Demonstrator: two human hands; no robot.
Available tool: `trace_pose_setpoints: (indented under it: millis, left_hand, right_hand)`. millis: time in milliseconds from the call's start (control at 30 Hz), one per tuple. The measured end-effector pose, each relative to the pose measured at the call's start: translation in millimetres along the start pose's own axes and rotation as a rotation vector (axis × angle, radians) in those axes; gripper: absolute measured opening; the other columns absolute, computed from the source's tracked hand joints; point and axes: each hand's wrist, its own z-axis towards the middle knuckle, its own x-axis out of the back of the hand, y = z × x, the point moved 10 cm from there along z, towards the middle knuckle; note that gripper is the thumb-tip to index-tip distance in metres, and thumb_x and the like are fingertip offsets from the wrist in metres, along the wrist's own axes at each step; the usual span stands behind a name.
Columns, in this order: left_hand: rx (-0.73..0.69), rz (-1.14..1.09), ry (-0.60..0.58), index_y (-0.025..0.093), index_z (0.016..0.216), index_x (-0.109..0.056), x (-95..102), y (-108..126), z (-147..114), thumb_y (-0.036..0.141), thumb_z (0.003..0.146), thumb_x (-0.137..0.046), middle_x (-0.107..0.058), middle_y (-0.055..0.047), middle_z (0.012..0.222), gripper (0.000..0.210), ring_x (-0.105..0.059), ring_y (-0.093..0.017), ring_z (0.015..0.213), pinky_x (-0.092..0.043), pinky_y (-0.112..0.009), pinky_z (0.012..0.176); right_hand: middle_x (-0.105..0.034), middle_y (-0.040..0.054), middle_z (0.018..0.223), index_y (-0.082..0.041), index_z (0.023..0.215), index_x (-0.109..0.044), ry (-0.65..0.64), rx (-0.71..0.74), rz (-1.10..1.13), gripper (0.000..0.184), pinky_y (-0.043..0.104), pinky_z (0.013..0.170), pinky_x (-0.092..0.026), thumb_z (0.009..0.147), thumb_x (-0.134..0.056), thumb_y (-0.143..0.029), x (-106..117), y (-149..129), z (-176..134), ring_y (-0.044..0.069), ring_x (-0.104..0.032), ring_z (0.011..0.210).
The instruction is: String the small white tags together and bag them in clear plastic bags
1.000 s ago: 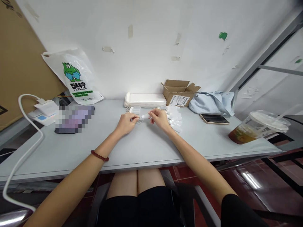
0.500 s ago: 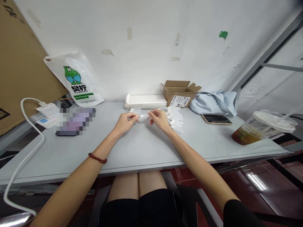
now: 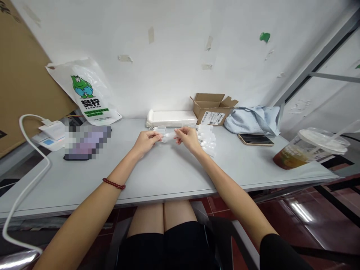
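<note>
- Since the earlier frames both hands have lifted a little toward the middle of the frame, and the small clear tube (image 3: 168,135) between them now sits slightly higher over the desk (image 3: 168,176).
- Left hand (image 3: 144,142), just left of centre, has its fingertips pressed together on the left end of the tube; a red bead bracelet (image 3: 113,183) circles that wrist.
- Right hand (image 3: 187,138), just right of centre, pinches the tube's right end between thumb and fingers.
- Held level, the tube hangs just above the desk, apart from its surface.
- Just right of the right hand lies a row of similar clear tubes (image 3: 207,139).
- Behind the hands sits a stack of white trays (image 3: 171,118), with an open cardboard box (image 3: 211,108) to its right.
- Farther right lie a phone (image 3: 255,139) and a lidded drink cup (image 3: 308,149).
- At upper left a white plastic bag (image 3: 87,93) leans on the wall.
</note>
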Motion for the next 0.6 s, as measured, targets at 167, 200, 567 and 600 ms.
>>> trace_pose_setpoints:
  millis: [167, 200, 567, 600]
  left_hand:
    - [0.009, -0.029, 0.013, 0.016, 0.066, -0.068, 2.4, 1, 2, 0.042, 0.064, -0.070, -0.067, -0.006, 0.070, 0.026, -0.058, -0.018, 0.072, -0.043, -0.028, 0.062]
    - [0.011, -0.028, 0.016, 0.016, 0.066, -0.068, 3.0, 0, 2, 0.042, 0.063, -0.070, -0.067, -0.006, 0.070, 0.027, -0.058, -0.018, 0.072, -0.043, -0.028, 0.062]
    - [0.019, 0.039, 0.018, 0.015, 0.070, -0.069, 12.7, -3, 0, 0.050, 0.066, -0.065, -0.066, -0.006, 0.072, 0.036, -0.057, -0.016, 0.069, -0.041, -0.025, 0.054]
    - [0.016, 0.037, -0.003, 0.015, 0.071, -0.069, 9.7, -3, 0, 0.051, 0.067, -0.065, -0.066, -0.006, 0.073, 0.036, -0.056, -0.016, 0.069, -0.042, -0.025, 0.054]
  right_hand:
    - [-0.056, -0.0010, 0.043, -0.016, 0.067, -0.055, 0.010, -0.009, 0.040, 0.030, 0.019, 0.041, -0.045, 0.073, -0.069, -0.042, 2, 0, 2, 0.015, -0.063, 0.051]
    - [-0.056, -0.0009, 0.043, -0.016, 0.067, -0.055, 0.011, -0.011, 0.042, 0.031, 0.019, 0.041, -0.045, 0.073, -0.069, -0.043, 2, 0, 2, 0.015, -0.063, 0.052]
    - [-0.065, 0.0035, 0.055, -0.015, 0.066, -0.053, 0.021, -0.110, 0.108, 0.027, 0.020, 0.044, -0.048, 0.077, -0.069, -0.035, 3, 10, -2, 0.011, -0.058, 0.043]
    - [-0.064, 0.0034, 0.053, -0.015, 0.066, -0.054, 0.016, -0.106, 0.106, 0.027, 0.020, 0.044, -0.049, 0.077, -0.069, -0.035, 2, 10, -2, 0.011, -0.060, 0.045]
